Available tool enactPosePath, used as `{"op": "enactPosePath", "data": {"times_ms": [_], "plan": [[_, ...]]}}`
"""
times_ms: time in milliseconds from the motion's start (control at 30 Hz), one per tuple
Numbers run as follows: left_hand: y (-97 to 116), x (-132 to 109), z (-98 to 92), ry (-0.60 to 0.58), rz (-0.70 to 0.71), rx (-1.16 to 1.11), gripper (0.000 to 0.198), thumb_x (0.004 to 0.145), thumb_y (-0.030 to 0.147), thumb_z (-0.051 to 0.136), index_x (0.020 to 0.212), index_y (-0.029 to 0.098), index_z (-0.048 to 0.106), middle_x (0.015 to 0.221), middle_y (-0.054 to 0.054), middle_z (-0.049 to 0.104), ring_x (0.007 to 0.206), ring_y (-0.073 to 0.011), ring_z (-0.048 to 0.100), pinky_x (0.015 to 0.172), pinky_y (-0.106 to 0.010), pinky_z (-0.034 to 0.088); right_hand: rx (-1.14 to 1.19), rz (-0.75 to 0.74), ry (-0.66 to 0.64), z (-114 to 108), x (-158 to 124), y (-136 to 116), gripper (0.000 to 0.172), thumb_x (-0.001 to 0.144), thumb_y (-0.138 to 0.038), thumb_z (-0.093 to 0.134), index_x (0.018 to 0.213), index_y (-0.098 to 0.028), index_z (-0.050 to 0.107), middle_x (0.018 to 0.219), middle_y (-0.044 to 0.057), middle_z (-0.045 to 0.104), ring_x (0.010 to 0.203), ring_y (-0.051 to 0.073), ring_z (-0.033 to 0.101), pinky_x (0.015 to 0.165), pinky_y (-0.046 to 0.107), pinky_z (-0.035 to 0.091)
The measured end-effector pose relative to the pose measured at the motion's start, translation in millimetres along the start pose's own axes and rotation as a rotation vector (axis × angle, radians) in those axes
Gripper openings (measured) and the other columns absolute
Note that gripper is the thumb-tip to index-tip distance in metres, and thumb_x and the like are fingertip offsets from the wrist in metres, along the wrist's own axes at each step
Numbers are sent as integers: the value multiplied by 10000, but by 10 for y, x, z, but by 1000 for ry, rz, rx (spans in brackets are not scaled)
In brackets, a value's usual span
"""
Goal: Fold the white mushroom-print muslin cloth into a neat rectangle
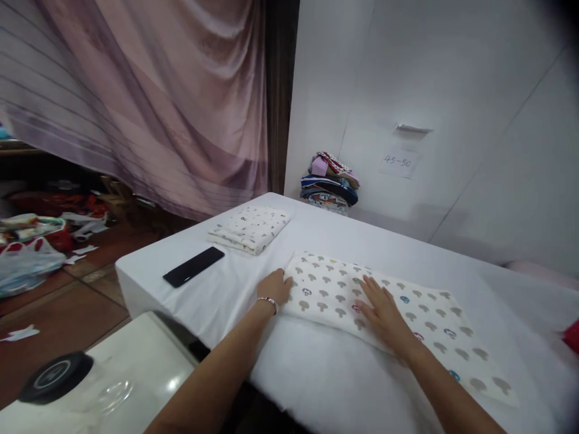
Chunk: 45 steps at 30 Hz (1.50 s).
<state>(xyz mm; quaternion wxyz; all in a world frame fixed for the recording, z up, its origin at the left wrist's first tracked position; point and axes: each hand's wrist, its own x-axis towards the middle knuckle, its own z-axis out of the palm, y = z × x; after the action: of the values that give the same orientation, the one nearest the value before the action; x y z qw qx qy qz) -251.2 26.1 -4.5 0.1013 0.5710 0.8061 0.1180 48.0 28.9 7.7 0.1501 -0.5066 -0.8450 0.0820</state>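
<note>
A folded white cloth printed with grey mushroom shapes (420, 313) lies along the near side of the white table (353, 241). My left hand (277, 286), with a bracelet at the wrist, rests against the cloth's left end, its fingers curled at the edge. Flat on top of the cloth lies my right hand (382, 307), fingers stretched out and slightly spread. A second, smaller folded patterned cloth (249, 228) sits farther back to the left, apart from both hands.
A black phone (193, 266) lies near the table's left edge. A stack of folded colourful fabrics (330, 184) stands at the far edge by the white wall. A pink curtain (158, 102) hangs at the left, bags lie on the floor (27, 253), and a white surface with a black round lid (56, 377) is at bottom left.
</note>
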Motion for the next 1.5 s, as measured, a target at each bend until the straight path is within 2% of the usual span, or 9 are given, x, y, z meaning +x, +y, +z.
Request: {"op": "enactPosePath", "data": {"times_ms": [100,200,333,467,900,1067,1267,1367,1500], "plan": [[-12,4,-5,-8,-3,-11,340,846,431,377,1036,192,527,1023,-99,635,918,-226,596,721,-320,423,17,-96,15,12,509,-418,624,890,-541,221,1424,-222,175,1488,35,114,1365,209,63,1092,447,90],[-24,8,-4,-7,-1,-21,335,839,434,389,1018,191,533,1014,-95,642,908,-229,601,712,-320,424,-7,-152,-1,197,957,-766,638,897,-530,189,1430,-182,141,1494,47,68,1368,191,10,1092,423,45],[-50,19,1,-1,7,-29,336,837,436,389,1009,190,541,1006,-99,648,899,-234,607,709,-324,428,-79,-138,-186,580,1250,-959,660,893,-533,193,1416,-130,189,1490,91,100,1366,212,13,1079,435,21],[-73,40,-7,-22,10,-26,337,843,436,380,1004,192,546,967,-102,659,892,-234,614,704,-322,429,-81,-163,-260,752,1295,-917,680,883,-565,172,1418,-147,182,1493,71,100,1366,199,7,1077,431,9],[-46,62,-40,-65,-5,-9,377,840,466,353,1002,176,530,915,-121,669,853,-258,627,665,-331,429,-19,-179,-321,752,1399,-1025,675,882,-566,162,1419,-157,180,1492,67,100,1365,209,38,1074,436,30],[-38,65,-42,-68,-3,-9,382,840,465,353,1042,186,518,935,-118,668,874,-255,623,685,-338,427,-26,-135,-225,767,1414,-1010,675,889,-553,143,1418,-134,177,1493,72,90,1365,207,10,1075,436,2],[-64,67,-36,-61,-6,-14,387,842,468,352,1039,183,524,912,-109,669,860,-260,623,667,-334,429,-13,-123,-289,700,1418,-988,634,897,-524,175,1413,-157,192,1494,67,105,1364,199,33,1078,422,26],[-67,49,-17,-5,13,-32,399,848,487,336,1029,187,528,947,-97,653,863,-245,619,680,-329,433,-47,-56,-205,722,1359,-952,639,895,-527,187,1411,-150,195,1495,76,98,1364,208,8,1077,435,8],[-26,49,18,51,38,-6,416,853,483,331,1017,165,543,1024,-118,618,899,-247,604,715,-336,436,-65,-16,-202,811,1317,-933,663,884,-543,221,1403,-131,219,1490,104,110,1362,237,22,1072,462,4]]}}
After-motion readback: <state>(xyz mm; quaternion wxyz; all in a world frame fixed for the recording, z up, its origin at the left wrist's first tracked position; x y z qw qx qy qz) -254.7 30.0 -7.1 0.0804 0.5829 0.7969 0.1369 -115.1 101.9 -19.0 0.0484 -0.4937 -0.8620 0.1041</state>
